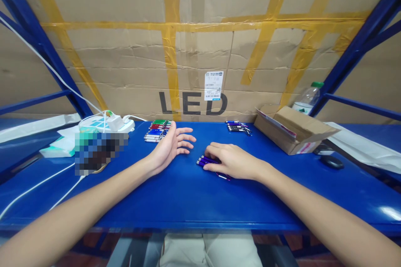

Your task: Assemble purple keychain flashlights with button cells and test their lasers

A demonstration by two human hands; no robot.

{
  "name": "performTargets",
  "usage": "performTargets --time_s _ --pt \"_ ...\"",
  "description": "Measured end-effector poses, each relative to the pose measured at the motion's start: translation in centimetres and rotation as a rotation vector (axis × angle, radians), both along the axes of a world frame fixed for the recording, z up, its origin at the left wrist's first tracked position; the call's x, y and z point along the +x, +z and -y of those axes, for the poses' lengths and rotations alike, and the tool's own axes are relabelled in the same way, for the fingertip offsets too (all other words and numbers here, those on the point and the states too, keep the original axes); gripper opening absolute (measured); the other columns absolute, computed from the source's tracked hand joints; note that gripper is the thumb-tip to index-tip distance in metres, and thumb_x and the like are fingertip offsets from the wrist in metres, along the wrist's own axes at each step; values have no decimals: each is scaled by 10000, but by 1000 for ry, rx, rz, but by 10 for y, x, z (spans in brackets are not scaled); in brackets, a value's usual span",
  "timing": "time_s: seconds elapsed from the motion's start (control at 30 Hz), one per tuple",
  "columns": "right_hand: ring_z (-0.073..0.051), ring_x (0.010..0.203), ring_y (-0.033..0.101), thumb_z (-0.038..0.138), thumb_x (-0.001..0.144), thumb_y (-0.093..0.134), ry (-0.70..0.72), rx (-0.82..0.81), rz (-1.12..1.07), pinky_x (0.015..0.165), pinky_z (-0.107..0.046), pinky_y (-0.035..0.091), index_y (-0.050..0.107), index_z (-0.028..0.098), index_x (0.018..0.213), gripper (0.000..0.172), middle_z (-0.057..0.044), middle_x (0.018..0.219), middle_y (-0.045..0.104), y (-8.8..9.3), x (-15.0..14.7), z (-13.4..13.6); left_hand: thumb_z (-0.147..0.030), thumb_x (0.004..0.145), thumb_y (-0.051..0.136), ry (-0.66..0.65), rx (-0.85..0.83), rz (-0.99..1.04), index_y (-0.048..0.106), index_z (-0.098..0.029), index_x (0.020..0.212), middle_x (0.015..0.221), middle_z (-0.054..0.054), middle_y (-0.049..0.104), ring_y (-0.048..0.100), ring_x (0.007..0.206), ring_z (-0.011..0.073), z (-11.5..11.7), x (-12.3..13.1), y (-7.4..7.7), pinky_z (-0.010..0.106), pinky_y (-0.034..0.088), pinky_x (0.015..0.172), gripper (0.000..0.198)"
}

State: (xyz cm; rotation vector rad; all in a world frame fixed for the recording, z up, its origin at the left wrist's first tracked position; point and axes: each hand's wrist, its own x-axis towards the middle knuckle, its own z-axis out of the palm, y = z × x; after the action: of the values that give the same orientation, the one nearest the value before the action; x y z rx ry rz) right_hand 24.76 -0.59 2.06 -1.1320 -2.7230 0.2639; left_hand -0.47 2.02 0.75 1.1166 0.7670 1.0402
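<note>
— What stands behind the bench?

— A wall of flattened cardboard [200, 50], creased, crossed with strips of yellow tape [171, 41]. It bears the black letters LED and a small white label [214, 85].

— And the bench itself?

— A glossy blue table [188, 200], with slanted blue metal struts [40, 46] rising at both sides.

— Any light?

— A bright glare sits on the table's right edge. Under the front rim the floor shows dimly, reddish-brown; more than that I cannot tell.
</note>
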Motion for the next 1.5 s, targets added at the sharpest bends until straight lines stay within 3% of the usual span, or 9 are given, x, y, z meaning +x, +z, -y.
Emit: performTargets --time_s 0.13,0.33,0.73,0.93,1.33,1.5 --pt "-249 930 698 518 1070 644 -10 1 20 776 -328 502 672 198 1141 329 -84 1118 707 1 0 1 -787 1032 431 3 3 -8 689 -144 1266 1117 153 753 711 880 217 0 0 0 299 566 736 732" --pt "-287 1049 653 500 1079 632 36 68 28 898 -371 498 687 192 1176 327 -103 1104 715 -2 1 -1 -788 1033 423 2 4 -9 680 -139 1272 1114 155 753 709 873 212 1 0 1 294 569 737 738" --pt "-258 972 689 496 1077 638 13 14 18 813 -333 508 686 199 1174 316 -85 1105 698 1 0 0 -783 1039 412 9 -3 -12 690 -148 1254 1091 146 751 705 865 213 2 1 2 289 566 731 725" --pt "-291 1027 631 470 1108 569 19 120 89 965 -408 483 698 189 1215 327 -122 1110 693 -2 9 -10 -779 1042 411 3 1 -15 696 -152 1268 1102 152 756 708 867 218 1 1 1 291 566 724 725" --pt "-327 1105 650 307 1082 599 -268 273 274 930 -407 481 720 186 1286 266 -167 1204 694 -14 67 -64 -773 1043 420 -14 18 -17 698 -147 1292 1106 156 762 715 882 222 -1 -2 -1 303 574 743 729" --pt "-324 1100 674 235 1047 640 -326 265 321 868 -383 493 721 172 1178 167 -165 1223 710 -15 83 -73 -774 1046 408 -18 20 -25 708 -157 1289 1106 154 761 713 888 229 0 -1 -1 305 569 738 728"
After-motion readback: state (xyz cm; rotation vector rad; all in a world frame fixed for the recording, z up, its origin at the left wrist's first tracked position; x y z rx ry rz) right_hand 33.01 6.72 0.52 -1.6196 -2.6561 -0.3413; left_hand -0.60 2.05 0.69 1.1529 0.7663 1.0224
